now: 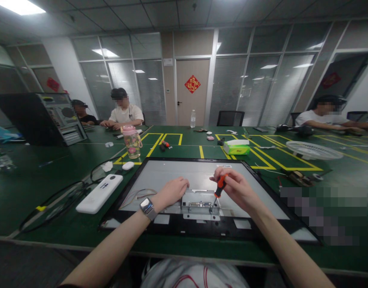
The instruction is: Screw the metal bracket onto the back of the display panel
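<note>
A monitor panel with a black frame (172, 233) and a grey back lies flat on the green table before me. At its near middle sits a metal bracket (199, 197) with a hinge-like fitting. My right hand (232, 185) grips an orange and black screwdriver (221, 185), held tilted, its tip down at the right part of the bracket. My left hand (172, 193), a watch (147, 205) on its wrist, rests beside the bracket's upper left corner, fingers stretched out and slightly bent. Its fingertips are partly hidden. Thin wires (136, 195) lie on the panel left of this hand.
Left of the panel are a white power bank (100, 193), black cables (56, 204) and a pink-lidded bottle (132, 143). A computer case (31, 120) stands farther left. Beyond the panel are a tissue pack (236, 148) and a white round frame (313, 150). People (125, 112) sit across the table.
</note>
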`<action>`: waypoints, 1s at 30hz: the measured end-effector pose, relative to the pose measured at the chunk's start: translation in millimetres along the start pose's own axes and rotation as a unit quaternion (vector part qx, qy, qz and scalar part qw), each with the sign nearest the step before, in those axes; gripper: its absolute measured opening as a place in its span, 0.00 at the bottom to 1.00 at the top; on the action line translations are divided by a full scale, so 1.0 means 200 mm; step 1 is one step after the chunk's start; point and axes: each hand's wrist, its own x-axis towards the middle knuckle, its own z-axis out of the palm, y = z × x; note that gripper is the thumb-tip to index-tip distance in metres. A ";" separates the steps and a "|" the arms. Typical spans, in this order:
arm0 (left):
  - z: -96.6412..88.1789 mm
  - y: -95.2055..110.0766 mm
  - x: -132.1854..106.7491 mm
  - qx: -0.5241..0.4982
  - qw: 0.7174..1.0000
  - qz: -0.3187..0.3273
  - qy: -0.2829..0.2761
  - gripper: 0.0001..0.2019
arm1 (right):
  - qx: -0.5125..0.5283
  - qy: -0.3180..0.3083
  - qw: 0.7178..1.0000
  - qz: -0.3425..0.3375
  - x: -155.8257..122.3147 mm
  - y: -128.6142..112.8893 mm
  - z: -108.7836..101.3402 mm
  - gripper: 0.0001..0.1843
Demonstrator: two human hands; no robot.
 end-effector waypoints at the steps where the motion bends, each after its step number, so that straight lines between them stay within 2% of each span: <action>1: 0.00 0.00 0.00 0.001 1.000 -0.001 0.000 0.13 | 0.004 -0.002 1.000 0.008 0.00 0.00 0.00 0.09; 4: -0.01 0.00 0.00 0.002 1.000 -0.001 -0.001 0.13 | 0.016 -0.004 0.999 0.028 0.00 -0.01 0.01 0.12; 10: -0.01 0.00 0.00 0.004 1.000 -0.001 -0.003 0.13 | 0.005 -0.013 1.000 -0.004 0.00 -0.01 0.01 0.09; 14: 0.00 0.00 0.00 0.004 1.000 0.001 -0.002 0.13 | -0.007 -0.015 1.000 0.003 0.00 -0.01 -0.01 0.07; 21: 0.01 -0.01 0.01 0.001 1.000 0.010 -0.002 0.13 | -0.017 -0.001 1.000 0.012 0.00 -0.01 0.01 0.12; 30: 0.01 -0.02 0.02 -0.002 1.000 0.015 -0.003 0.13 | -0.037 0.006 0.999 0.016 0.01 0.00 -0.01 0.12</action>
